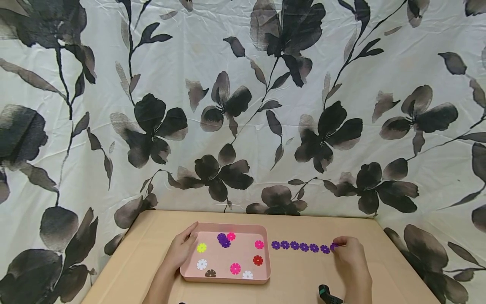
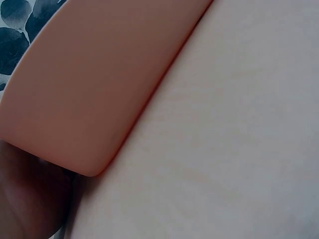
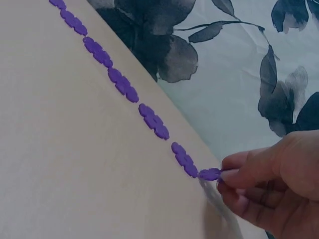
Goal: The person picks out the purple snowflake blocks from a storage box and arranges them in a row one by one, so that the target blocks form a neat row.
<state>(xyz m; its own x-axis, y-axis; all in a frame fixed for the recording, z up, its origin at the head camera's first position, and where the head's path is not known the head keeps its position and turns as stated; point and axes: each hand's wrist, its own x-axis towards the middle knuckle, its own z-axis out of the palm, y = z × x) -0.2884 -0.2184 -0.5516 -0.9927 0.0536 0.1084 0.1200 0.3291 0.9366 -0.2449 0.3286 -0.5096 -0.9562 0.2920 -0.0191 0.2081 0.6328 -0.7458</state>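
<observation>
My right hand (image 1: pixel 351 259) pinches a purple flower-shaped disc (image 3: pixel 210 174) between thumb and fingertips, at the right end of a row of similar discs. The held disc's edge is right by the last purple disc (image 3: pixel 184 160) of the row. My left hand (image 1: pixel 180 251) grips the left side of a shallow pink tray (image 1: pixel 220 279), fingers along its upper left corner. Inside the tray lie purple discs (image 1: pixel 223 240) partly overlapping, plus pink (image 1: pixel 235 268), red (image 1: pixel 257 260), yellow (image 1: pixel 201 248), white (image 1: pixel 202 264) and brown (image 1: pixel 210 273) ones. The left wrist view shows the tray's outer wall (image 2: pixel 99 74).
The light wooden table (image 1: pixel 296 278) ends at a floral cloth (image 1: pixel 265 147) hanging behind it. A black strap-like device (image 1: pixel 328 294) is by my right wrist. The purple row runs from beside the tray's right wall toward the table's right side.
</observation>
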